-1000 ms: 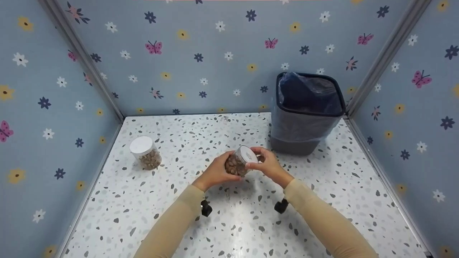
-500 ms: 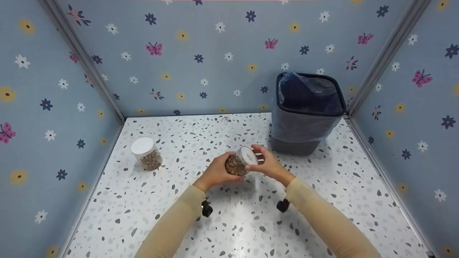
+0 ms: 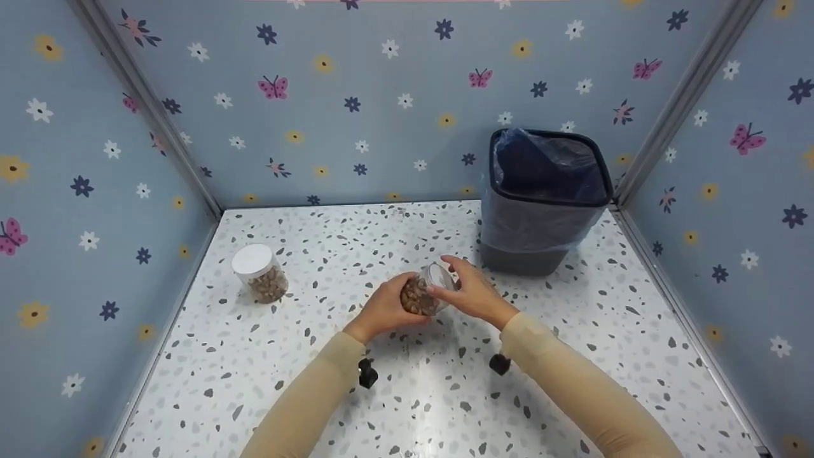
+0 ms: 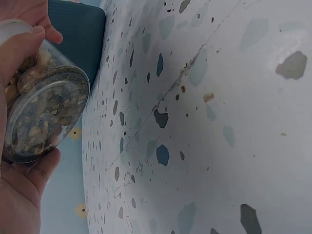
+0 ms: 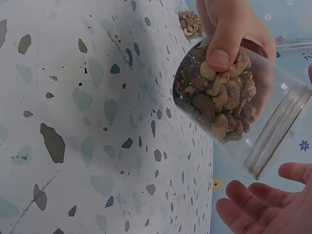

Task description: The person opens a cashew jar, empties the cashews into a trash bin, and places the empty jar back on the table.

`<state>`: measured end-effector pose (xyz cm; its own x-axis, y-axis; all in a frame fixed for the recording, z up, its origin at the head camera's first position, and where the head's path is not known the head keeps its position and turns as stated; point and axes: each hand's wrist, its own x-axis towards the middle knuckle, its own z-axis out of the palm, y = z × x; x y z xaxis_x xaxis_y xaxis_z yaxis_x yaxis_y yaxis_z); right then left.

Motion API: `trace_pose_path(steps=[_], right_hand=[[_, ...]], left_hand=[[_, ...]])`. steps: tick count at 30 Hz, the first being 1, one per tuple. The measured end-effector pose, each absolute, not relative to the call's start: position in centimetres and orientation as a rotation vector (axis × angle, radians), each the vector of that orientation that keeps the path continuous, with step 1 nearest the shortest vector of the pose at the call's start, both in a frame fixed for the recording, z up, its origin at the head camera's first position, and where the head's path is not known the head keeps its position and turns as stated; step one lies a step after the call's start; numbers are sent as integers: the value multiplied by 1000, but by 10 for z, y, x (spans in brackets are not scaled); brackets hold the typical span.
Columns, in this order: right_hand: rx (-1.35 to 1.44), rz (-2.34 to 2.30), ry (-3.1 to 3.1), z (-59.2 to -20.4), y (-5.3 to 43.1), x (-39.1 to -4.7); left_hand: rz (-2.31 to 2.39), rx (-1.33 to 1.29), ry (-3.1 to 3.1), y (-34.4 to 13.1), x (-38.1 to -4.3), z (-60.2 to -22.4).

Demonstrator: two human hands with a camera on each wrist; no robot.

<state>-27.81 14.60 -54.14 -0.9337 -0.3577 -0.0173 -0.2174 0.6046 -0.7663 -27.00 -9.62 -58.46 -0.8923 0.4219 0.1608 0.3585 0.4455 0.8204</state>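
Note:
My left hand [image 3: 386, 306] grips a clear jar [image 5: 229, 97] of brown dried mushrooms, thumb on one side and fingers round the other. The jar is tilted, its clear ringed top end [image 3: 441, 280] facing right and its base turned toward the left wrist camera. My right hand [image 3: 472, 291] is at that top end, with the thumb overlapping the jar in the head view. In the right wrist view its loosely bent fingers [image 5: 243, 202] are spread and apart from the top end. A second jar [image 3: 261, 273] with a white lid and brown contents stands upright at left.
A grey bin [image 3: 540, 222] with a dark rim and a clear plastic liner stands at the back right. The white speckled table [image 3: 356, 235] meets blue flowered panels [image 3: 381, 127] at the back and both sides.
The held jar's top looked white before and now looks clear. My right hand has shifted slightly left, its thumb further over the jar. My left hand stays almost still.

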Motion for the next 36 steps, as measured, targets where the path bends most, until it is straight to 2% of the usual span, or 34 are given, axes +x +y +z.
trace_pose_path(steps=[16,36], right_hand=[[-475,-1168,2755,-536,132,-282],[-525,-1225,2838,-540,129,-280]], left_hand=[[1411,728,2679,-91,-273,-579],[1478,633,2610,-81,-266,-585]])
